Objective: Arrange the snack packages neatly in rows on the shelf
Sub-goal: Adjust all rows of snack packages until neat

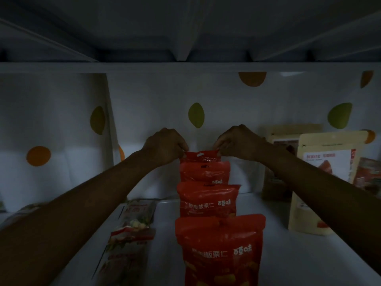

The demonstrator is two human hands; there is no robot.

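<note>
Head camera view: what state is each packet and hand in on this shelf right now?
Rear red package: upright, pinched at its top corners.
Left hand: pinching its top left corner.
Right hand: pinching its top right corner.
Front red package: standing upright, untouched.
Beige pouch: standing upright, right side.
Left packets: lying flat on the shelf.

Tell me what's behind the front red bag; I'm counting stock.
Three more red bags: second bag, third bag, and rearmost bag, pinched by left hand and right hand. Each hides the next one's lower part.
</note>
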